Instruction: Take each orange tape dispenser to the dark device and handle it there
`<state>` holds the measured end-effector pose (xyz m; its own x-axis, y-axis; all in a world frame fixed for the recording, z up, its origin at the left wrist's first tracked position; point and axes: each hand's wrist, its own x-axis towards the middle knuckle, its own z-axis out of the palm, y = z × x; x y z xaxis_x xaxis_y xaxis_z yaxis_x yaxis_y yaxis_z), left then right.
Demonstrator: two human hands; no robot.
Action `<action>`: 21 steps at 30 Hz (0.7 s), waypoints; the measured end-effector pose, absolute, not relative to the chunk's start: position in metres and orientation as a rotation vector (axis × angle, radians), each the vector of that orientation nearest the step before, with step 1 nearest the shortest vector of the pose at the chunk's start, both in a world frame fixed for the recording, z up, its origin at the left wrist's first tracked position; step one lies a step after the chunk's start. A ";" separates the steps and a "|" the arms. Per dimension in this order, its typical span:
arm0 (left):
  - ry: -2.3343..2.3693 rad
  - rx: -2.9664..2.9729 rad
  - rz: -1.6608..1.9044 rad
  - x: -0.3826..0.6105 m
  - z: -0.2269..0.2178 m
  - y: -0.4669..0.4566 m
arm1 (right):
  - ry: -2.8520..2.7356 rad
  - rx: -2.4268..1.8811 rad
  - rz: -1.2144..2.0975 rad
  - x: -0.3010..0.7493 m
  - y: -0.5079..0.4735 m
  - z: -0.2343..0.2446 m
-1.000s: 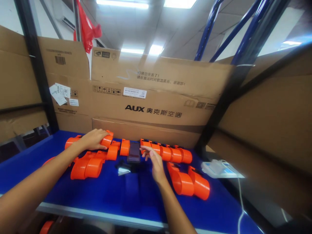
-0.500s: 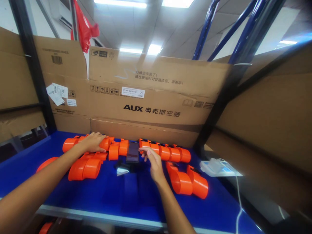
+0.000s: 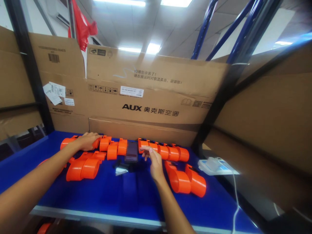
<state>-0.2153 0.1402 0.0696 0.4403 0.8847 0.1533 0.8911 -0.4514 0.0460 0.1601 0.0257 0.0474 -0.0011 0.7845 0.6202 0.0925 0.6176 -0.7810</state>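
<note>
Reaching left of the phone (image 3: pixel 132 151), the left hand (image 3: pixel 89 141) overlies orange rings (image 3: pixel 105 144), grip indiscernible. Right of the phone, the empty right hand (image 3: pixel 154 161) is loosely half-open.

You've got an open lane on the bench (image 3: pixel 109 196), front centre, between the left front rings (image 3: pixel 90 168) and the right front rings (image 3: pixel 198 185). Cardboard (image 3: pixel 151 97) blocks you at the back. Phone (image 3: pixel 132 152) sits in the back-row gap, left of your right hand (image 3: pixel 155 161). Post (image 3: pixel 211 117) and cable (image 3: pixel 236 195) crowd the right side.
</note>
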 end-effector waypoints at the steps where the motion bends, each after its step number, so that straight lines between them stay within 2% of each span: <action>1: -1.615 -2.617 -0.227 -0.214 0.069 0.140 | -1.482 -0.789 0.636 0.160 0.026 0.047; 5: -1.584 -2.547 -0.200 -0.208 0.080 0.139 | -1.455 -0.831 0.625 0.160 0.025 0.048; 10: -1.507 -2.439 -0.252 -0.200 0.129 0.126 | -1.406 -0.807 0.659 0.159 0.024 0.049; 16: -1.182 -2.467 -0.611 -0.161 0.193 0.075 | -1.326 -0.777 0.743 0.159 0.025 0.048; 21: -0.736 -2.741 -0.874 -0.097 0.187 0.018 | -1.287 -0.757 0.919 0.156 0.033 0.047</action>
